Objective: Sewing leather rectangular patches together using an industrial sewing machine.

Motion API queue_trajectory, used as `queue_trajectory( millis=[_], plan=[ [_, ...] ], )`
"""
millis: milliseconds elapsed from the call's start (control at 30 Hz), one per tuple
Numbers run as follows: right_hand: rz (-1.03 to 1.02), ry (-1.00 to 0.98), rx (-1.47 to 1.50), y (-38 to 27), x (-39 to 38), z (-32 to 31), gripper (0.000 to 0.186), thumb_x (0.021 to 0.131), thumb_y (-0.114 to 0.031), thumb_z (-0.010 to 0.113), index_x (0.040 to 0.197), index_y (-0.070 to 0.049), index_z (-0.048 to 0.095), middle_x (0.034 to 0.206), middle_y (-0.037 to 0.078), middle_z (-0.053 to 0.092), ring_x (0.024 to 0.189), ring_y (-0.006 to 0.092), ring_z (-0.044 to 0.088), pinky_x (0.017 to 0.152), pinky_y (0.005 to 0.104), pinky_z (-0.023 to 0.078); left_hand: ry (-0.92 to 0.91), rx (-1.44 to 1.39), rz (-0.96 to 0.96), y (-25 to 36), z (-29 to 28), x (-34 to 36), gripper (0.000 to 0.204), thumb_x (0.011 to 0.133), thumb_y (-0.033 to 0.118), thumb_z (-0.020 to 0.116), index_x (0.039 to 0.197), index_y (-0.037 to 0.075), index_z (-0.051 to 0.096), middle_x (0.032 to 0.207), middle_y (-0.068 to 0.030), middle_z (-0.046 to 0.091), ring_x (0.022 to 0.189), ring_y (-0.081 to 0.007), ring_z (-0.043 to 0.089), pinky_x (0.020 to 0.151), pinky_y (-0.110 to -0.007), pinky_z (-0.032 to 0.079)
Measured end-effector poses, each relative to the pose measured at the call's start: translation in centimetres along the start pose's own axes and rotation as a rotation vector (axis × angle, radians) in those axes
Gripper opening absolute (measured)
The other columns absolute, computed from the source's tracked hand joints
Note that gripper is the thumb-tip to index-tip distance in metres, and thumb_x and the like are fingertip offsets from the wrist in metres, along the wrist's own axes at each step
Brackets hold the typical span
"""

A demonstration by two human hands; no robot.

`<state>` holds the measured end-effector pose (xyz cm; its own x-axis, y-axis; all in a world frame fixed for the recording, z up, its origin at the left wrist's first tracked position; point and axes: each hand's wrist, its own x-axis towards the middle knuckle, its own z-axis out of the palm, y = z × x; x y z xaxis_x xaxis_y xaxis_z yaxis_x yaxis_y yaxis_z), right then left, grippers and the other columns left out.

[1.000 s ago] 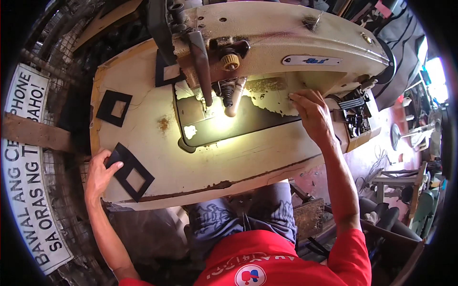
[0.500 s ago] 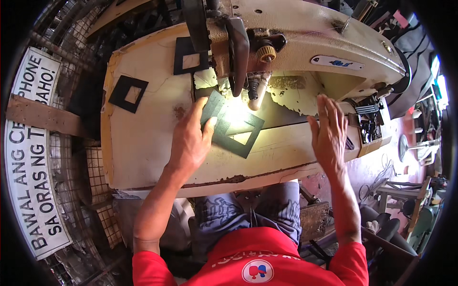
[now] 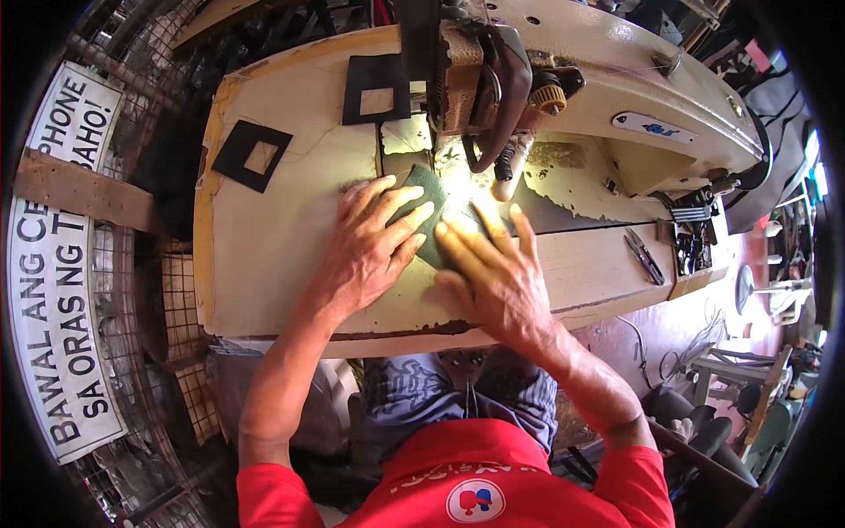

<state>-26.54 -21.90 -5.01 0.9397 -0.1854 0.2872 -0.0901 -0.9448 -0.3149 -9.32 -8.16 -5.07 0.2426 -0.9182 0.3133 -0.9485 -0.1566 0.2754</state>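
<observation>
My left hand (image 3: 370,253) lies with fingers spread over the left part of a dark patch (image 3: 425,239) under the sewing machine head (image 3: 466,92). Beside it, my right hand (image 3: 500,277) presses on the patch with fingers stretched out, close by the brightly lit needle area, where the patch's edges are hard to make out. Two dark square frames with cut-out middles rest at the back left, one tilted (image 3: 236,169) and the other (image 3: 354,97) beside the head. Small thread snips (image 3: 644,256) lie to the right.
The worn cream table (image 3: 255,264) carries the machine arm (image 3: 607,75), with a metal attachment (image 3: 691,242) at its right end. A wire mesh wall (image 3: 183,317) with a white sign (image 3: 62,343) stands left. Clutter, cables and a stand fan (image 3: 746,289) are on the right.
My left hand has brought the patch from the front-left of the table to under the needle. My right hand has moved left onto it, uncovering the snips.
</observation>
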Motion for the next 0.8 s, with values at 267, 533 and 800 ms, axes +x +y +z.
queue_trajectory(
  millis=[267,533,800],
  plan=[
    [0.085,0.010,-0.060,0.1,0.2,0.3,0.054,0.092,-0.044,0.063,0.134,-0.010,0.061,0.137,0.007,0.059,0.138,0.0325,0.042,0.117,0.0595,0.020,0.003,-0.004,0.006,-0.2,0.0,-0.2,0.035,0.092,0.017,0.067,0.127,0.011,0.066,0.137,-0.0086,0.056,0.135,-0.0317,0.044,0.115,-0.048,0.033],
    [0.103,0.026,0.072,0.3,-3.4,-2.5,0.054,0.086,-0.039,0.073,0.127,-0.005,0.063,0.130,0.012,0.060,0.138,0.0366,0.042,0.116,0.0556,0.027,-0.084,0.024,0.101,0.9,-0.2,-0.7,0.038,0.092,0.019,0.067,0.129,0.010,0.064,0.138,-0.0095,0.055,0.138,-0.0352,0.041,0.116,-0.050,0.034],
    [0.400,0.239,-0.469,13.5,-5.1,-4.0,0.047,0.099,-0.032,0.059,0.133,0.001,0.059,0.137,0.018,0.059,0.134,0.0361,0.048,0.112,0.0487,0.033,-0.122,-0.073,0.300,3.9,1.2,3.3,0.044,0.087,0.018,0.069,0.129,0.008,0.062,0.138,-0.0085,0.057,0.128,-0.0315,0.051,0.113,-0.051,0.035]
  ],
)
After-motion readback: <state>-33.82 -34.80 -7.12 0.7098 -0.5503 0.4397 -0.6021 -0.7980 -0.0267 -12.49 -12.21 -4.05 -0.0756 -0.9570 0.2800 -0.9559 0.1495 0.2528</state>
